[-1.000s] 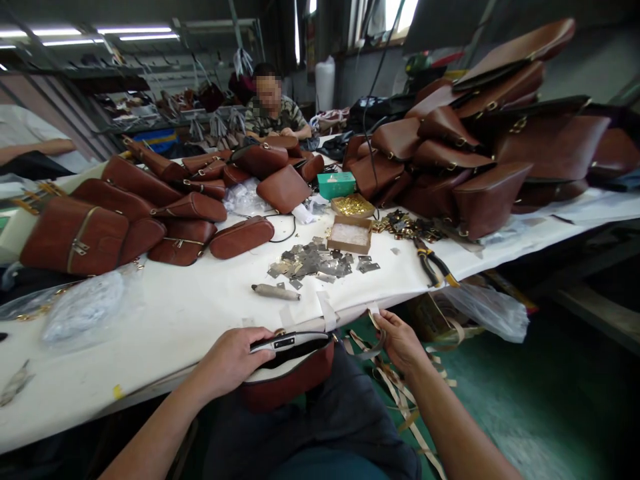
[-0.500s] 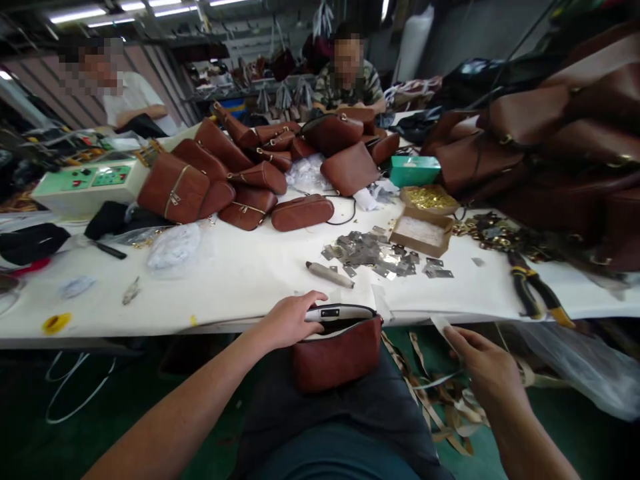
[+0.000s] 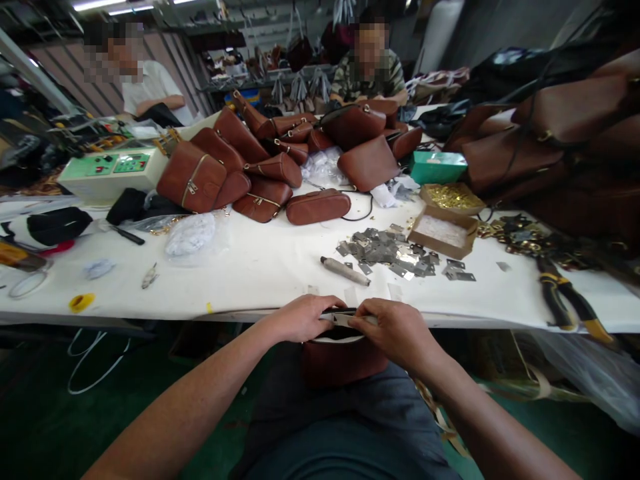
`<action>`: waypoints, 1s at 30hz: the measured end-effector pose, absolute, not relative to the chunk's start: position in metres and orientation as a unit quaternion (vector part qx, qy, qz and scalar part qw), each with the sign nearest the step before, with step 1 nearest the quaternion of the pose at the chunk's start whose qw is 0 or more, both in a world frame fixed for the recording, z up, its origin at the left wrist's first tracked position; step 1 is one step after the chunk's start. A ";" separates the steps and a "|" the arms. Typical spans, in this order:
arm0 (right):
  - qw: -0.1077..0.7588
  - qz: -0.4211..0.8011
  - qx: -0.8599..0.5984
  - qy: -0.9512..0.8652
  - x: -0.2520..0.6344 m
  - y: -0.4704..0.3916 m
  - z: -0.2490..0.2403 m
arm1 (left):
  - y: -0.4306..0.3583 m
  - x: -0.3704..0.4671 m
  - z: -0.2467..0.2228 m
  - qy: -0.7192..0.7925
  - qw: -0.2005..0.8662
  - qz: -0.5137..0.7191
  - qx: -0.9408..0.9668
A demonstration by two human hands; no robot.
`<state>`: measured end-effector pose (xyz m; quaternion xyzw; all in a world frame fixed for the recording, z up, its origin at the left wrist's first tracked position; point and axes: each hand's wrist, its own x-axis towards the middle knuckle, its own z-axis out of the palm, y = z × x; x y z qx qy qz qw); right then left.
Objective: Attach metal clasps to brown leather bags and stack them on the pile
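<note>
A reddish-brown leather bag (image 3: 345, 363) rests on my lap against the table edge, its mouth open and pale-lined. My left hand (image 3: 306, 317) is closed on the left side of the bag's rim, thumb inside and fingers over the far edge. At the right side of the mouth, my right hand (image 3: 397, 328) pinches a pale strip of tape (image 3: 343, 320). The strip lies across the opening, close to the left fingertips. My fingers hide much of the far rim and the bag's inside.
Flat metal plates (image 3: 385, 250) lie beyond the bag, beside a wrapped, pen-like tool (image 3: 345, 271). Pliers (image 3: 570, 293) sit at the right edge. Two cardboard boxes (image 3: 443, 231) hold small parts. Brown bags (image 3: 317, 207) are piled behind. Two people sit across the table.
My right hand has moved left from the table edge to the bag's mouth, bringing the pale strip with it. My left hand stays at the rim. The view has shifted slightly.
</note>
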<state>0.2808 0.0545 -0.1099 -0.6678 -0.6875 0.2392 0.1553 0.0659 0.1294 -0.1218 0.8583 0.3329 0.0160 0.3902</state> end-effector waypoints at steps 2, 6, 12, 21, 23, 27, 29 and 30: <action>0.147 0.230 -0.678 -0.683 0.279 0.050 -0.114 | 0.131 0.065 -0.122 0.334 0.397 0.012 0.855; 0.148 0.200 -0.696 -0.673 0.275 0.041 -0.120 | 0.135 0.066 -0.122 0.326 0.412 0.000 0.851; 0.121 0.156 -0.709 -0.677 0.268 0.037 -0.123 | 0.137 0.067 -0.120 0.312 0.416 -0.004 0.854; 0.123 0.149 -0.721 -0.665 0.261 0.039 -0.127 | 0.141 0.066 -0.124 0.301 0.432 -0.001 0.850; 0.114 0.138 -0.722 -0.668 0.259 0.038 -0.128 | 0.142 0.067 -0.125 0.298 0.436 -0.001 0.849; 0.114 0.117 -0.733 -0.660 0.257 0.036 -0.132 | 0.141 0.070 -0.122 0.310 0.421 -0.017 0.852; 0.120 0.115 -0.739 -0.653 0.256 0.033 -0.134 | 0.137 0.073 -0.120 0.332 0.394 -0.024 0.857; 0.125 0.115 -0.742 -0.648 0.256 0.032 -0.136 | 0.135 0.075 -0.119 0.346 0.374 -0.026 0.860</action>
